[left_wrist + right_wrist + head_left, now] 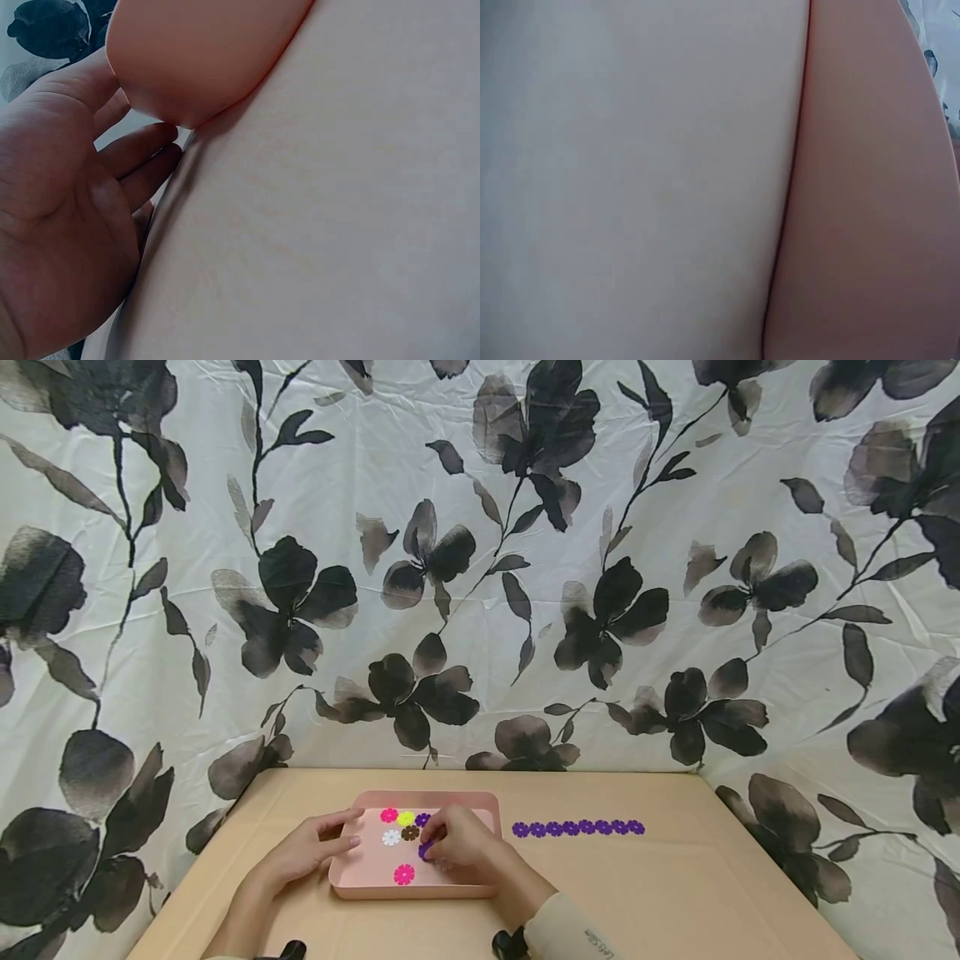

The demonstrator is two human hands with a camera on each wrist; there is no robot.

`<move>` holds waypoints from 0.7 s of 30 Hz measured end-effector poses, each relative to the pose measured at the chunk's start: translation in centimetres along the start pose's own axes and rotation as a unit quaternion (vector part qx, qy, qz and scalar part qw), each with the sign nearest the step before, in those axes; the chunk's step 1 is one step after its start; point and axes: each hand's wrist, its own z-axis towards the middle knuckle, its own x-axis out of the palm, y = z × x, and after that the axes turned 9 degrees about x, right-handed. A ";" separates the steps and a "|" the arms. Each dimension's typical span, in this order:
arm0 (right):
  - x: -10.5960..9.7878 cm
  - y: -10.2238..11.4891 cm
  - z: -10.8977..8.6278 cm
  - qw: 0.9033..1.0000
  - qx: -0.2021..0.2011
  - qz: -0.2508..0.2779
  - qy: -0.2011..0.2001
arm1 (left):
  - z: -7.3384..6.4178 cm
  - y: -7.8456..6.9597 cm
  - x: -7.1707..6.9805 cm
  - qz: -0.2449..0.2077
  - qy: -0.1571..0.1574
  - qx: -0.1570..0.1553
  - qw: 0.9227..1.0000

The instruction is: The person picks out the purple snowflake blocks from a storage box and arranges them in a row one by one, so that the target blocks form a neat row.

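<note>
A shallow pink tray sits on the table with small flower-shaped discs in it. In the head view my right hand reaches over the tray and pinches a purple flower-shaped disc between thumb and fingertips. Another purple disc lies just beyond those fingers, partly covered. My left hand is at the tray's left edge, its fingers loosely extended and the thumb and a finger reaching over the rim. The left wrist view shows this hand against the tray's corner wall. The right wrist view has only tray wall and tabletop.
Beside the tray, to its right, runs a straight row of several purple discs. Inside the tray are pink, yellow, white and brown discs. A floral cloth hangs behind the tan table.
</note>
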 end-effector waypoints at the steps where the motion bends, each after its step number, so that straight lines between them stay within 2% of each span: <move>1: -0.1 -0.1 0.0 1.000 -0.002 0.000 0.001 | 0.0 0.0 0.0 0.000 0.000 0.000 1.000; 8: -1.6 -1.1 -0.5 1.000 -0.011 0.003 -0.023 | 0.0 0.2 0.0 0.009 0.001 0.004 1.000; 21: -8.2 -5.1 -3.1 0.989 -0.049 0.083 -0.108 | 0.0 0.3 -0.1 0.002 0.006 0.011 1.000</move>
